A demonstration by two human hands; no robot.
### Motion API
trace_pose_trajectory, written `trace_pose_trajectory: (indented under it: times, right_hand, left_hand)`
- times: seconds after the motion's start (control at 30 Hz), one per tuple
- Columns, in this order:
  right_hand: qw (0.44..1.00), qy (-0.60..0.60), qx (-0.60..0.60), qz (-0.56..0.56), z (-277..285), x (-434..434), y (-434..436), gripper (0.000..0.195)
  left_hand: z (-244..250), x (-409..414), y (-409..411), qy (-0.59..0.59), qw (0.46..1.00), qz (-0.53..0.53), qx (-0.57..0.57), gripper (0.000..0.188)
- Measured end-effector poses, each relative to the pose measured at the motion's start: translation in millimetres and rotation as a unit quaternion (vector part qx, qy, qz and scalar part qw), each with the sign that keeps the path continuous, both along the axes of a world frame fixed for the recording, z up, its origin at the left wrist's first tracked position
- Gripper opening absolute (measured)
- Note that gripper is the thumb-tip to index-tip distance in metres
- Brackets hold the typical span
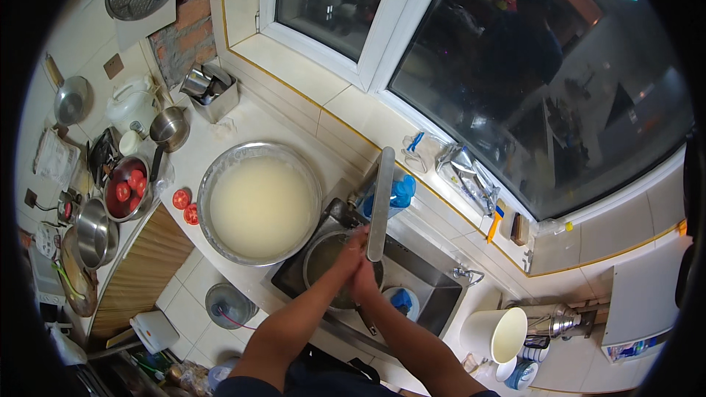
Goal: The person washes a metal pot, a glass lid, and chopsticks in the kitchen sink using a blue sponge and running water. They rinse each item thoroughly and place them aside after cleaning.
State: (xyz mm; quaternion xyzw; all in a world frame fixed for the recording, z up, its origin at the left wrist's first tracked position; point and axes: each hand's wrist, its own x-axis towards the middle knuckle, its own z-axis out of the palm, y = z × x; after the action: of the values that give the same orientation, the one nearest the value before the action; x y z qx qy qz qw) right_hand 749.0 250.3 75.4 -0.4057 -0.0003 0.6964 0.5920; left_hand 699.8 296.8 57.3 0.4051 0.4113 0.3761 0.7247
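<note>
My left hand [351, 253] and my right hand [363, 280] are pressed together over the sink [441, 299]. Just above them reaches the end of a long flat metal bar, which looks like a faucet spout [381, 198]. The fingers overlap and are partly hidden, so whether anything lies between them is unclear. Beneath the hands, a round pan [317, 264] with murky liquid sits in the sink, its handle [366, 321] pointing towards me. A pale bowl [412, 309] with a blue cloth or sponge [401, 301] stands to its right.
Left of the sink stands a large metal basin [205, 215] of cloudy liquid, with tomato halves [181, 199] beside it. Behind the spout is a blue bottle [404, 190]. A white bucket [485, 336] is at right. A steel bowl [110, 210] holds several tomatoes.
</note>
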Motion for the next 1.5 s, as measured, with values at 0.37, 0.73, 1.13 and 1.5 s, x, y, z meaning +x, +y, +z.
trace_pose_trajectory:
  times: [0.37,0.73,1.13,1.5]
  right_hand:
    - [0.989,-0.128,0.060,0.042,-10,-6,1,0.055]
    - [0.952,-0.298,0.002,-0.075,53,-39,-9,0.024]
    - [0.888,-0.426,0.159,-0.060,61,-41,-3,0.019]
    - [0.908,-0.396,0.110,-0.075,59,-39,16,0.031]
  left_hand:
    - [41,-12,-17,0.011,0.999,0.037,-0.032,0.059]
    - [-8,-31,-13,-0.294,0.906,0.159,-0.258,0.040]
    - [-109,-42,-66,-0.099,0.965,0.099,-0.223,0.044]
    - [-35,-21,-47,0.210,0.975,0.067,0.022,0.041]
